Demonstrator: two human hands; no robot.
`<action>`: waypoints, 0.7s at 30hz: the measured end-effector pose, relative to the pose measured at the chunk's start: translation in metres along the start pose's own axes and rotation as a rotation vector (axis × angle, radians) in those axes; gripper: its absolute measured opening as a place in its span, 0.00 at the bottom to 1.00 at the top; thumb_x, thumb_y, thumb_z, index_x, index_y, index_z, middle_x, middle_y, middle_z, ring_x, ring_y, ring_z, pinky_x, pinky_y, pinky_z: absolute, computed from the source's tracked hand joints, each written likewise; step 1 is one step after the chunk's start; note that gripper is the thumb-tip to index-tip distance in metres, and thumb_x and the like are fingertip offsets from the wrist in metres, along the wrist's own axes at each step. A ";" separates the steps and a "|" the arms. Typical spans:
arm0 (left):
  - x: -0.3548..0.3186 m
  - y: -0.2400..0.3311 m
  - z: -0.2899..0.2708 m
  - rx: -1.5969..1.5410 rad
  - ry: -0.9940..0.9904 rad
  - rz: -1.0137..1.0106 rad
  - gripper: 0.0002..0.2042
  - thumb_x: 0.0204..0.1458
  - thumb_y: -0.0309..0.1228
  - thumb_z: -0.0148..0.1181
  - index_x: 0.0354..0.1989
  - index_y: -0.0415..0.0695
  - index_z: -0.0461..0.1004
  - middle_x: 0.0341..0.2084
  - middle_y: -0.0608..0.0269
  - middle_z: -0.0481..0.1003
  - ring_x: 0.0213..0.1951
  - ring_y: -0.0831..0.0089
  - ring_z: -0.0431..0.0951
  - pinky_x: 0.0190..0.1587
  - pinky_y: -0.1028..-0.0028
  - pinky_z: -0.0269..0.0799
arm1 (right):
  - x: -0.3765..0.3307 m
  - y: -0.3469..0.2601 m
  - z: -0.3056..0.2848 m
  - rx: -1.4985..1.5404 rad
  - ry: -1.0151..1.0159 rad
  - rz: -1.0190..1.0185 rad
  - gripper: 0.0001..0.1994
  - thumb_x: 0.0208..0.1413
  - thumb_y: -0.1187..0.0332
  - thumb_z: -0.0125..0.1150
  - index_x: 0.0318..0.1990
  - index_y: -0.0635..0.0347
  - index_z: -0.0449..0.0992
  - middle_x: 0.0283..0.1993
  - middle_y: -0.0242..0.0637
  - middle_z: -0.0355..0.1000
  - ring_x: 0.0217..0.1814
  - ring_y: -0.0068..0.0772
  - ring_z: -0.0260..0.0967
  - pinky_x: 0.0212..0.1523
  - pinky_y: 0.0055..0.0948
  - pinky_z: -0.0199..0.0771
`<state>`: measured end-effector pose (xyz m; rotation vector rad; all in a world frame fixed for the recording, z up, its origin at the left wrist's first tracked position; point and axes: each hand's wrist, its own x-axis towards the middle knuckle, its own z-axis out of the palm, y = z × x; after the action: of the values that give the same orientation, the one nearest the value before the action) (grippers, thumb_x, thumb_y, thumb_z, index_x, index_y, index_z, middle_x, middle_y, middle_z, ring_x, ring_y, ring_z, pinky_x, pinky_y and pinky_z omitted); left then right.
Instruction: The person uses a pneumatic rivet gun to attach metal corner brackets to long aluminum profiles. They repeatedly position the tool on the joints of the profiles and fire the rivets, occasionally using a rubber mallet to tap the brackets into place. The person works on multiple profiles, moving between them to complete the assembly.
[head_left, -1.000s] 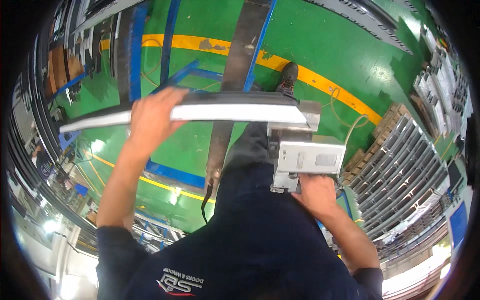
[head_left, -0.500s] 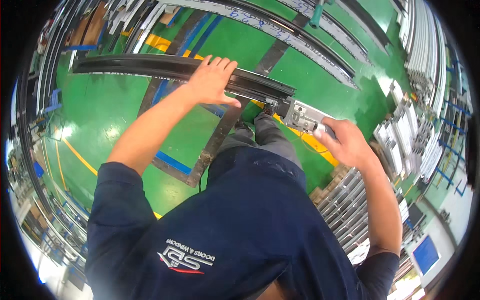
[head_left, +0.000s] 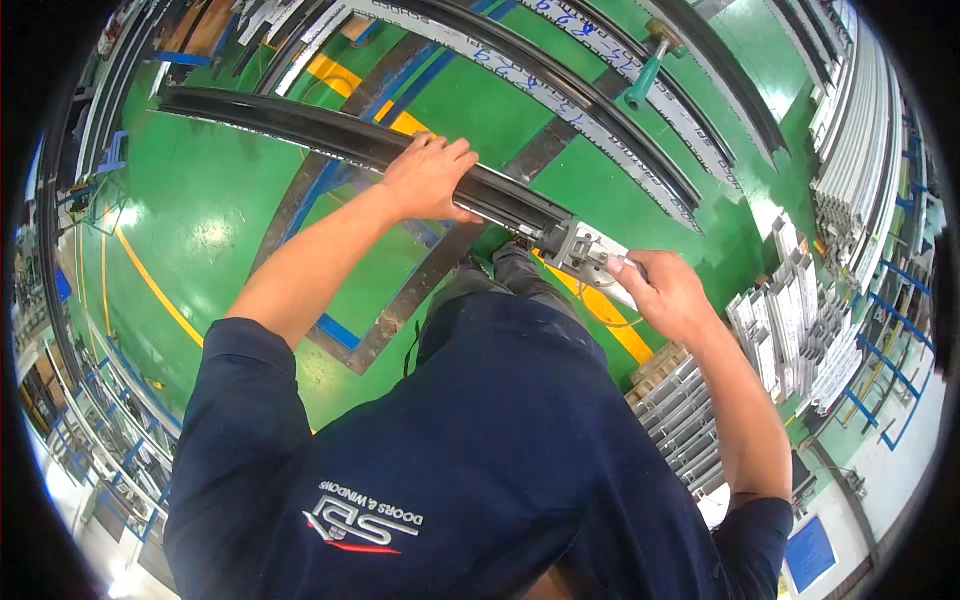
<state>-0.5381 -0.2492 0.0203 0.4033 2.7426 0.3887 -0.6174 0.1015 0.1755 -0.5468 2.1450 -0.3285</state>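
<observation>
A long black metal profile [head_left: 290, 122] runs from the far left to the middle. My left hand [head_left: 430, 180] is closed over it, fingers across its far side and thumb on the near side. Against the profile's right end sits a silver metal block-like tool [head_left: 592, 250] with a thin cable or hose below it; its exact kind is unclear. My right hand [head_left: 672, 292] is wrapped round the tool's right end, the thumb lying on top. The contact between tool and profile is partly hidden.
Several long profiles [head_left: 560, 92] with handwritten marks lie on dark supports [head_left: 545, 150] beyond my hands. A green-handled mallet [head_left: 648, 80] rests across them. Stacked silver profiles [head_left: 790, 310] stand at the right. A blue-edged frame [head_left: 340, 330] lies below the profile.
The view has shifted a little. My right hand and the tool have moved left and nearer, and the tool's head now overlaps the profile's end more. My left hand keeps its hold.
</observation>
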 end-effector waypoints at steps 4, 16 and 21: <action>0.003 -0.001 -0.003 0.043 0.031 0.050 0.42 0.44 0.69 0.70 0.54 0.41 0.76 0.50 0.57 0.74 0.58 0.57 0.73 0.64 0.48 0.66 | 0.006 0.006 -0.005 0.021 -0.006 0.012 0.32 0.68 0.42 0.51 0.37 0.69 0.80 0.27 0.59 0.72 0.36 0.62 0.73 0.41 0.53 0.69; 0.010 0.000 0.002 0.046 -0.031 0.033 0.45 0.45 0.70 0.69 0.58 0.41 0.74 0.55 0.59 0.74 0.62 0.57 0.70 0.66 0.43 0.66 | 0.012 0.006 -0.014 0.063 -0.094 0.048 0.34 0.68 0.39 0.53 0.34 0.68 0.81 0.28 0.56 0.75 0.38 0.62 0.75 0.45 0.53 0.73; 0.010 0.002 0.001 0.038 -0.054 0.015 0.46 0.45 0.69 0.69 0.60 0.40 0.74 0.56 0.58 0.73 0.63 0.56 0.70 0.67 0.42 0.65 | 0.010 0.005 -0.015 0.054 -0.110 0.080 0.35 0.68 0.37 0.52 0.34 0.67 0.83 0.30 0.55 0.77 0.40 0.62 0.77 0.47 0.54 0.74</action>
<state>-0.5468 -0.2439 0.0174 0.4382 2.6994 0.3257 -0.6365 0.1012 0.1750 -0.4366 2.0397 -0.3040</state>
